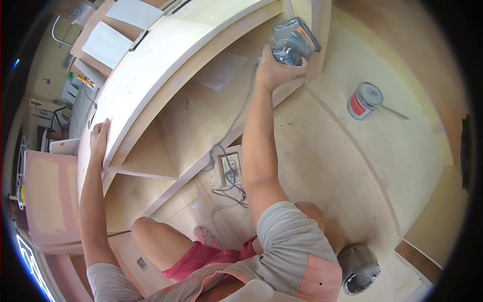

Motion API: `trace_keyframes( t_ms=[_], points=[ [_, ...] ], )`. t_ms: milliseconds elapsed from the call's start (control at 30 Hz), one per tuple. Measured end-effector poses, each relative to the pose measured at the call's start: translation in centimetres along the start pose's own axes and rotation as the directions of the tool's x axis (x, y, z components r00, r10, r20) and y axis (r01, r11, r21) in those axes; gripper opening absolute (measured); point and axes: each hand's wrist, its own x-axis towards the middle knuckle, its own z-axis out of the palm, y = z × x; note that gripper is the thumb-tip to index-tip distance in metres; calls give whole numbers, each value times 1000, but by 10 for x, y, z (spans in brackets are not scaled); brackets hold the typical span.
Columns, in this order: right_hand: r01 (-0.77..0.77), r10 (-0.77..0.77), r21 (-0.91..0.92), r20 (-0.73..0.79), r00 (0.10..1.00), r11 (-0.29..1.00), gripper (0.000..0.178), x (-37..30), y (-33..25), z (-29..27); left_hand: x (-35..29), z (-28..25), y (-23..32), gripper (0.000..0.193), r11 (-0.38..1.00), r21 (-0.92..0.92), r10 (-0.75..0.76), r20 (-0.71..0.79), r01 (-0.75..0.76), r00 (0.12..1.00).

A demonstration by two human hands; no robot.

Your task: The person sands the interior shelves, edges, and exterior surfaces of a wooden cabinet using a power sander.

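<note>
From my remote seat, nearest first: the cord (230, 175) lies looped beyond the bent knees (146, 226); I'd keep its slack clear of the work. Out left, my left hand (99, 138) rests at the curved white board (146, 70), fingers bent; whether that grip pinches the edge I can't tell. Farther out, my right grip (282, 70) is closed around the sander (297, 40), up by the pale upright panel (323, 25). Light, even strokes with its base flat should serve best; tilting could gouge. The tin (358, 103) stands well apart, right.
</note>
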Motion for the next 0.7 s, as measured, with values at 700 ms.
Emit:
trace_keyframes(
  t_ms=[700],
  points=[
    [743, -757, -371, 144, 638, 556, 61, 14, -49, 18, 1, -1, 2, 68, 1000, -10, -16, 51, 17, 999]
  ],
)
